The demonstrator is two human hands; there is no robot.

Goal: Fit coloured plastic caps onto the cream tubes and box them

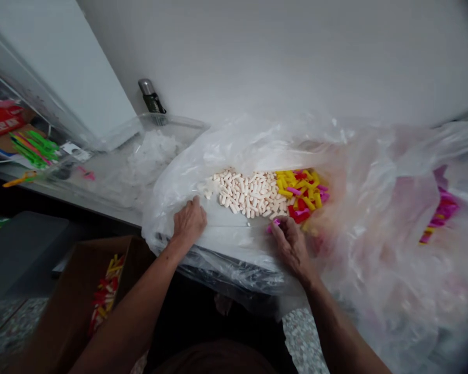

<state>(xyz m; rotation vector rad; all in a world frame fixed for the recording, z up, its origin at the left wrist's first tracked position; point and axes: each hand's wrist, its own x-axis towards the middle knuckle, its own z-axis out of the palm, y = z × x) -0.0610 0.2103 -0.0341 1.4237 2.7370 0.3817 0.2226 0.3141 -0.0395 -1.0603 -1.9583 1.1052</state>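
A heap of small white cylindrical pieces (pixel 249 193) lies on clear plastic sheeting (pixel 226 156), next to a heap of yellow, red and pink pieces (pixel 302 195). My left hand (pixel 189 221) rests knuckles up at the left end of the white heap, fingers curled and pinched toward a white piece. My right hand (pixel 290 244) lies at the near edge of the coloured heap, its fingertips closed on a pink piece (pixel 275 223).
A clear plastic bag (pixel 413 208) with more pink pieces bulges at the right. A cardboard box (pixel 81 291) with red and yellow pieces stands low at the left. A clear tub (pixel 148 150), a dark bottle (pixel 151 97) and green sticks (pixel 35 148) sit at the back left.
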